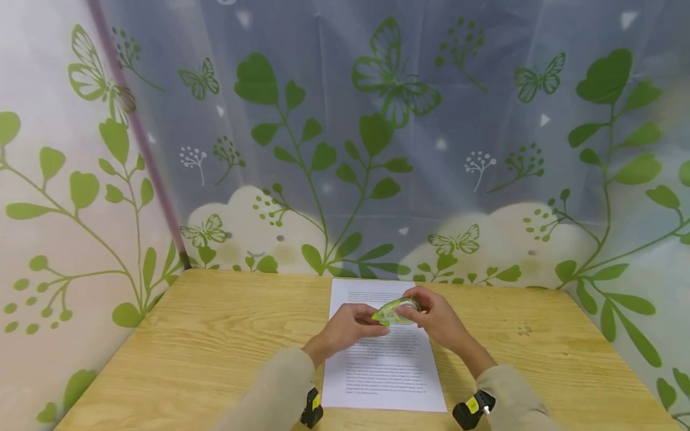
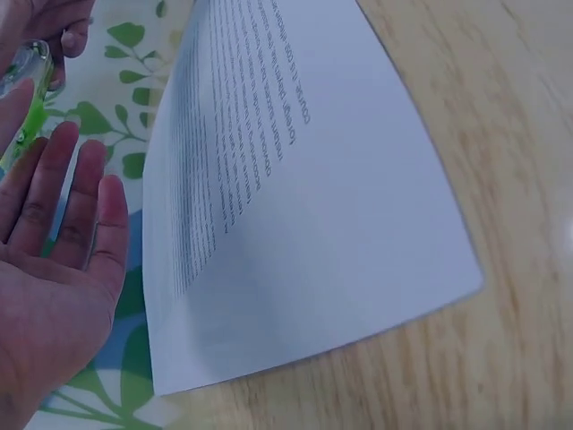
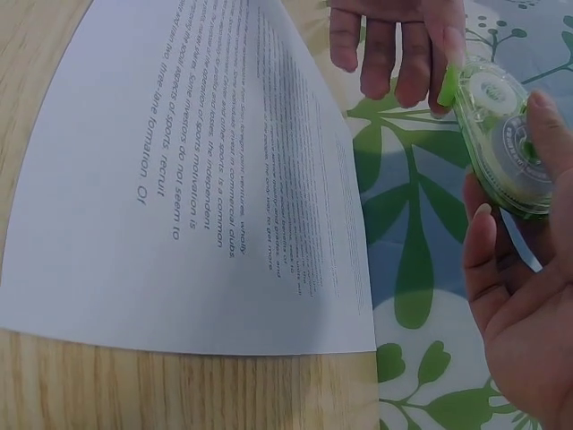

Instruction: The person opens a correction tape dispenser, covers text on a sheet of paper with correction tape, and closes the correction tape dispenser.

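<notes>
A clear green correction tape (image 1: 399,312) is held between both hands above a printed sheet of paper (image 1: 385,377). My right hand (image 1: 441,323) grips its rounded body, thumb on one face, as the right wrist view shows with the tape's reels (image 3: 506,143) visible through the casing. At the green tip end, my left hand (image 1: 345,329) pinches with thumb and index finger. The left hand's other fingers (image 2: 85,202) stretch out loosely in the left wrist view, where the tape (image 2: 34,116) is partly cut off by the frame edge.
The sheet lies on a light wooden table (image 1: 226,335), its far end near the table's back edge. Behind and beside the table hang curtains (image 1: 334,149) printed with green leaves and butterflies. Black bands (image 1: 473,410) sit on both sleeves.
</notes>
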### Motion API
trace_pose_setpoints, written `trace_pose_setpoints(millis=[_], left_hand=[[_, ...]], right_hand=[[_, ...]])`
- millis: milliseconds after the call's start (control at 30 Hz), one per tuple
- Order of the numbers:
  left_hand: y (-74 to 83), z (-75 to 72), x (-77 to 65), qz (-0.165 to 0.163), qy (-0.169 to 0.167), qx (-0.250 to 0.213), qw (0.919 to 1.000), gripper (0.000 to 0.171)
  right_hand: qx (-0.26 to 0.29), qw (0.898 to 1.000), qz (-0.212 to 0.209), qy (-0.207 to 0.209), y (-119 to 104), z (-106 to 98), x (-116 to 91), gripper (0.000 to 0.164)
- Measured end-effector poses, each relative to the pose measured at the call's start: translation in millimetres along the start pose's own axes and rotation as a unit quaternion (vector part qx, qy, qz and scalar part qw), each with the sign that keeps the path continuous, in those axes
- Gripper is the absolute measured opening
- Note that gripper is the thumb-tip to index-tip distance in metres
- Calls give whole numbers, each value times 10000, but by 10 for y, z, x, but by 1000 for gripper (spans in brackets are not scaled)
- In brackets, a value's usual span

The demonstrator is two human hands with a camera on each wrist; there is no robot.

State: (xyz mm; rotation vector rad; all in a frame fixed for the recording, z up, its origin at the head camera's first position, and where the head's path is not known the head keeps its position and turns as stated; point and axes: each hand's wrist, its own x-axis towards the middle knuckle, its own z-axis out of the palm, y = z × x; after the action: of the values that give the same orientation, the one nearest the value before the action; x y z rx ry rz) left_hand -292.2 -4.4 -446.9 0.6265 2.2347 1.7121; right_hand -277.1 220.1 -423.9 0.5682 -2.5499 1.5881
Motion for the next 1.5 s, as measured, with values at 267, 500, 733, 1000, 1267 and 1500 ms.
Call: trace_pose_setpoints(millis=[267,500,733,1000,1267,1500], left_hand=[[-13,40,-11,-31,221,77,9997,19],[-35,29,-10,-80,268,200,9994,17],[-47,-6,-18,-74,254,396,9989,16],[-28,-40,-27,-7,148,383,9992,15],[-23,-109,-30,97,-73,503,9987,11],[17,-205,-31,-29,-127,595,9981,14]], right_hand=[[-22,9999,43,-162,-322,29,-89,20],[-177,9996,170,-136,-422,34,-108,19],[-166,9996,211,-132,-383,51,-109,21],[-154,9996,222,-43,-358,44,-120,22],[-165,9996,201,-73,-380,35,-135,23],[-213,9995,212,-7,-297,37,-131,21]])
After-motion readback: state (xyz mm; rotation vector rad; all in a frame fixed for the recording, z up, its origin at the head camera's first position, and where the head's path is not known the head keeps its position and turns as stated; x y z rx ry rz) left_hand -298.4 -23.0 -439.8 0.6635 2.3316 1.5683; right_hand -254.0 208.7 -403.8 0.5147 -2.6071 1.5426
